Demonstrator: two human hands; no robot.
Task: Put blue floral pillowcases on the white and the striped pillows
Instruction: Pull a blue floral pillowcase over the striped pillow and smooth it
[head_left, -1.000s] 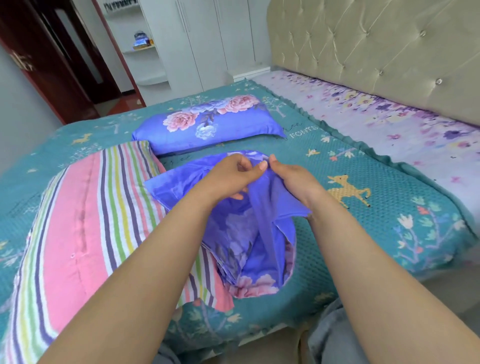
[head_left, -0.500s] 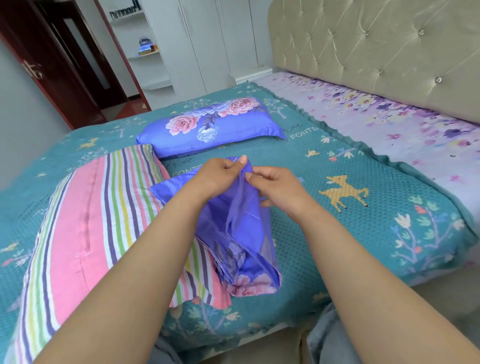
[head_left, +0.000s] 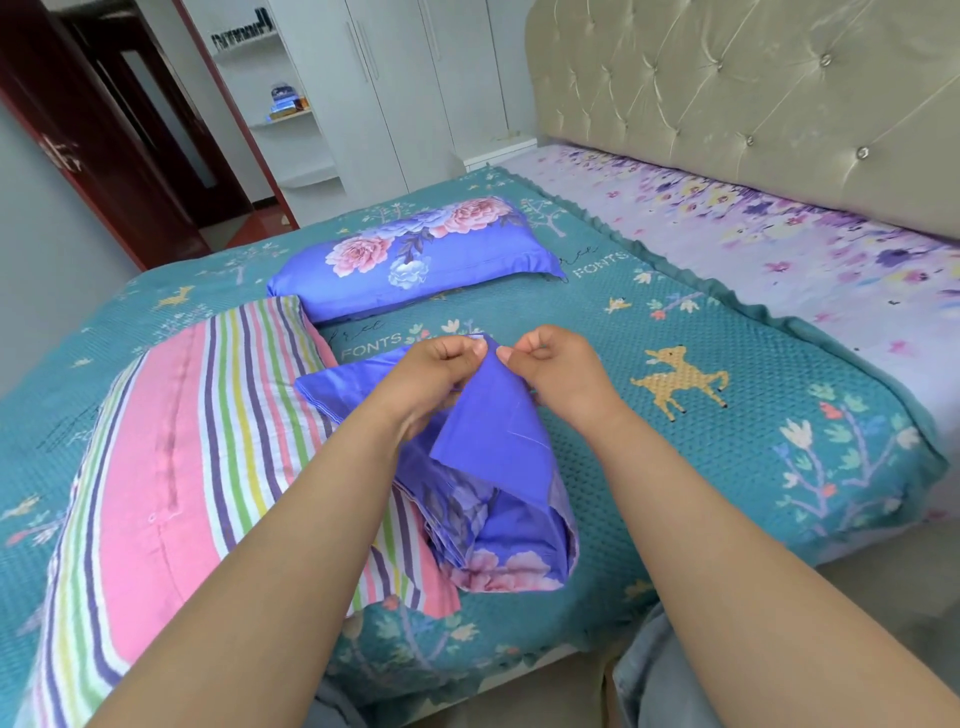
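Pillowcase (head_left: 498, 467) looks light, limp; both hands, left (head_left: 441, 371) and right (head_left: 553, 371), pinch its top edge, best hold near the opening.

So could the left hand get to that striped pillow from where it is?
Probably yes. The striped pillow lies bare just beside the left hand, with nothing between them, but its fingers are pinching the blue pillowcase and would have to let go.

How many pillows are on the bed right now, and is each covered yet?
2. A covered pillow in blue floral fabric lies toward the far edge of the teal bedspread. The bare striped pillow lies near left. Any others would be out of view.
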